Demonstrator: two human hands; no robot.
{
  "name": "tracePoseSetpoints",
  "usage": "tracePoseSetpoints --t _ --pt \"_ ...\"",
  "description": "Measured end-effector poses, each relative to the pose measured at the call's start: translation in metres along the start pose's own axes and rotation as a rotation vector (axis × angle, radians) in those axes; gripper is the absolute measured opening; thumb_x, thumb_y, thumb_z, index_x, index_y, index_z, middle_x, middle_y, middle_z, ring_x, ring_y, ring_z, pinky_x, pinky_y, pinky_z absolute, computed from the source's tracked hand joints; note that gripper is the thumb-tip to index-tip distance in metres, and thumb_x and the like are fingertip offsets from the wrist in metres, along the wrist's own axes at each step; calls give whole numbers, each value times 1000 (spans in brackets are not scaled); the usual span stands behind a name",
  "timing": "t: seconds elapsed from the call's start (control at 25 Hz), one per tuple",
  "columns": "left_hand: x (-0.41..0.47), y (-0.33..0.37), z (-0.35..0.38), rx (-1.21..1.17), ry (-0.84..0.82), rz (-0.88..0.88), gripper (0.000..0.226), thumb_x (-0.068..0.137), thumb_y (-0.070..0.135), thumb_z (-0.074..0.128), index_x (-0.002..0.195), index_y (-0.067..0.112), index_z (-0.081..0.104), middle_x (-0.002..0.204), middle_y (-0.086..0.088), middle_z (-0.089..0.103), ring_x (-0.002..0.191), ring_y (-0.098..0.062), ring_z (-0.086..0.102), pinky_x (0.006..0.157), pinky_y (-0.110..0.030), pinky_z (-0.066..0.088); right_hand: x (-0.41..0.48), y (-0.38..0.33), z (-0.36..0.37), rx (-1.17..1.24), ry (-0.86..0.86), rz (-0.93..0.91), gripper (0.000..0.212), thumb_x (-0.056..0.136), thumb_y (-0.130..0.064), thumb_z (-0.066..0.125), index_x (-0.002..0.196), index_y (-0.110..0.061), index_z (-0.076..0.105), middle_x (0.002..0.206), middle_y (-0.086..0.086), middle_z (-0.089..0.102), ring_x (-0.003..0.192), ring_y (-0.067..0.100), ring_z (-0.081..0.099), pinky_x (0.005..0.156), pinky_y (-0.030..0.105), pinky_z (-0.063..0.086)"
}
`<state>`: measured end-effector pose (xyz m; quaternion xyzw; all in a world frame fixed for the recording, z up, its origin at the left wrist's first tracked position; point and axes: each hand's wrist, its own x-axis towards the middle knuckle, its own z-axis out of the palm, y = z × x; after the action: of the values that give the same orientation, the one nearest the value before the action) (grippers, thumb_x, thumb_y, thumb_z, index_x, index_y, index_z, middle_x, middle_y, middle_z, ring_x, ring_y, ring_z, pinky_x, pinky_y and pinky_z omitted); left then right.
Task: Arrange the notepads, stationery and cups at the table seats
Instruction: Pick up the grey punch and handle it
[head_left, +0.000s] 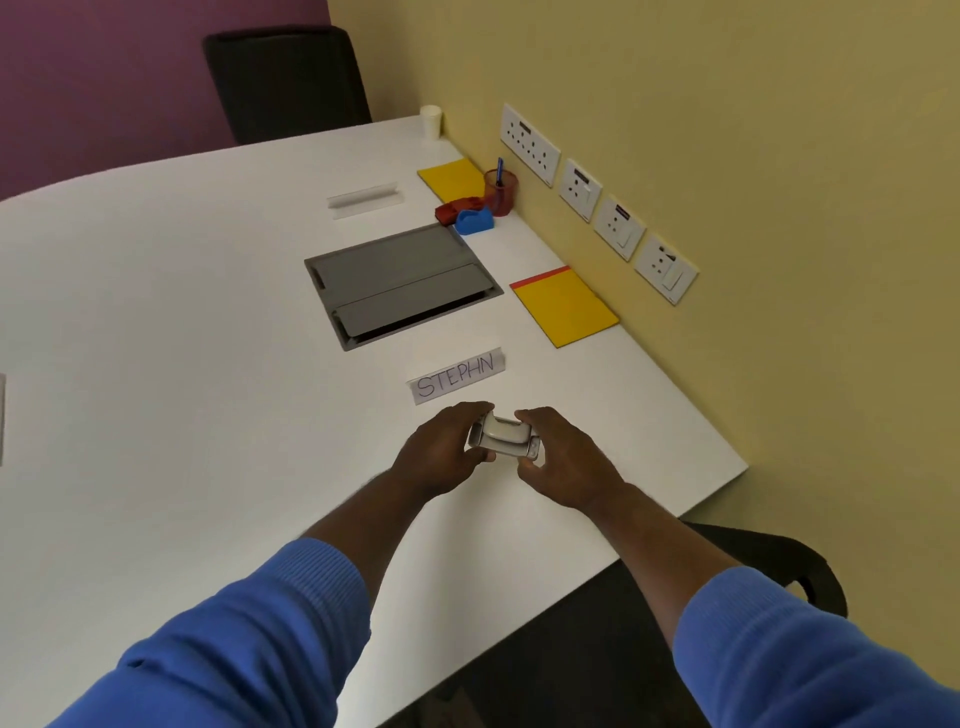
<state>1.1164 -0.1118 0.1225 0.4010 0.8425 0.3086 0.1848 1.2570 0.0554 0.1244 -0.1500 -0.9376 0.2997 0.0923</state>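
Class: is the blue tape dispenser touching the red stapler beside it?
Touching. The head view shows the tape dispenser overlapping the stapler with no table visible between them.

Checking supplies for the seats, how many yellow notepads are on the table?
2. One notepad lies near the wall beside the STEPHN name card; the other notepad lies farther along, beside the red pen holder.

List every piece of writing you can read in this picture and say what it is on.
"STEPHN": handwritten on the white name card standing on the table, just beyond the hands.
The far name card: no writing shows on the side seen.
Wall sockets: small dark labels, too small to read.
The two yellow notepads: no text visible.
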Motion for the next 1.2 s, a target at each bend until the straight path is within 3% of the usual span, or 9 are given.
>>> tracePoseSetpoints --t 0.16,0.32,0.52,0.72,0.92,1.2 --pt "44 12 23 -8 37 -55 64 90 33 73 148 29 45 147 11 52 134 -14 47 98 -23 34 34 48 -5 57 43 13 60 73 -12 74 132 -8 61 129 5 64 117 23 63 99 37 52" --pt "113 22 57 24 102 -62 68 94 38 69 154 24 38 157 2 44 145 -17 39 116 -36 36 75 108 -16 86 106 122 63 69 -7 83 128 -6 63 124 8 67 111 24 65 92 19 44" --pt "194 23 122 67 97 -90 75 104 37 51 162 14 11 170 -5 8 158 -19 4 128 -36 10 140 183 -27 38 216 178 61 70 -8 84 127 -1 63 120 15 68 108 30 65 92 21 42" --pt "259 -1 182 110 2 -137 77 106 41 40 162 8 -1 170 -10 -9 157 -23 -10 128 -40 1 197 243 -13 17 237 215 67 76 -15 86 135 -2 58 129 16 64 115 31 62 93 24 43" --pt "314 -32 213 186 28 -159 77 107 51 30 161 8 -3 169 -10 -11 156 -24 -15 128 -43 -4 251 278 10 26 249 243 66 78 -17 84 137 -4 57 129 15 62 114 30 61 90 23 43" --pt "350 -44 227 260 194 -235 77 105 57 16 162 7 1 170 -10 -5 157 -23 -14 127 -45 -6 336 298 44 -4 329 238 62 75 -24 81 130 -5 62 121 15 66 108 32 62 88 36 48"
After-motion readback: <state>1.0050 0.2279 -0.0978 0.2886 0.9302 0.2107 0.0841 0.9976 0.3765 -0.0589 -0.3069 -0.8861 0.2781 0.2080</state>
